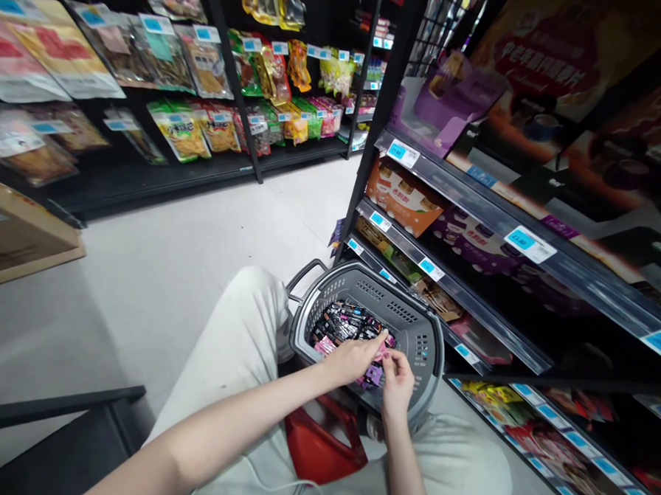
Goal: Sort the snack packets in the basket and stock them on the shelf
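Observation:
A grey shopping basket (409,328) stands between my knees, with small shiny black packets (342,322) heaped inside it. Some pink and purple packets (370,377) lie among them near my hands. Over the heap, my left hand (354,360) pinches a small pink packet (380,352) from the left. From the right, my right hand (397,383) has its thumb and fingertips closed on the same packet. My fingers cover much of the packet, so its print cannot be read.
A shelf rack (478,321) with boxed goods runs close along the basket's right side. Hanging snack bags (180,130) fill the far shelves. A red item (319,447) sits below the basket, near a white cable (276,487). At left are a cardboard box (25,234) and a black frame (69,438).

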`<state>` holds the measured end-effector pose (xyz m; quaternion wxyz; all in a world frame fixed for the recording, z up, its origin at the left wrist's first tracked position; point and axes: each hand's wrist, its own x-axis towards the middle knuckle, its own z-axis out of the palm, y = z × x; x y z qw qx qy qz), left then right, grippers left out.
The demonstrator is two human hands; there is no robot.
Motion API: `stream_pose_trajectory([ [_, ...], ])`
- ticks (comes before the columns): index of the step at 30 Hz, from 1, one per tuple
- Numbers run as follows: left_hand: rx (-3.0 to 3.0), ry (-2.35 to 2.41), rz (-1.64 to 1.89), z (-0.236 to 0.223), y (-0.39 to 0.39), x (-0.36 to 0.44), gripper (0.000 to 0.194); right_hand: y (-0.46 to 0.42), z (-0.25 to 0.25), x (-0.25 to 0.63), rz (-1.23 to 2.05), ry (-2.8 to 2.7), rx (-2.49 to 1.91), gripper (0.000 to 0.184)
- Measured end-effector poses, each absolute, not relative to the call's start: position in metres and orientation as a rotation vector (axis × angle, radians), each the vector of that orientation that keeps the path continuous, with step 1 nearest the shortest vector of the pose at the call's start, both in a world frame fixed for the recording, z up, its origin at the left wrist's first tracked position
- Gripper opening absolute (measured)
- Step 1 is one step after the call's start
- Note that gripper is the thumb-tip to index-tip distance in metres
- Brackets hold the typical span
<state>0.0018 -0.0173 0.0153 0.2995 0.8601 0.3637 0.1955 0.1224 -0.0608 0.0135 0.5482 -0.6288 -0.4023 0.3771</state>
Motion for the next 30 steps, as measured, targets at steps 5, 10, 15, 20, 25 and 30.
stream_pose_trajectory([
  [5,1.960,1.025,0.687,0.026,-0.018,0.005,0.034,-0.061,0.008,0.119,0.911,-0.905,-1.444,0.015],
  [10,1.522,0.965,0.743,0.026,-0.007,0.007,0.027,-0.060,0.004,0.125,0.933,-0.899,-1.402,0.014],
  [15,1.486,0.895,0.644,0.023,0.008,0.001,0.026,-0.059,0.016,0.127,0.887,-1.044,-1.510,0.015],
  [20,1.586,0.818,0.598,0.026,0.011,-0.005,0.018,-0.060,0.016,0.127,0.904,-1.034,-1.549,0.016],
  [25,1.435,0.919,0.738,0.015,0.006,0.002,0.015,-0.058,0.014,0.126,1.168,-0.999,-1.450,0.022],
  [30,1.098,0.976,0.781,0.003,0.010,0.006,0.016,-0.060,0.019,0.126,1.324,-1.024,-1.396,0.026],
])
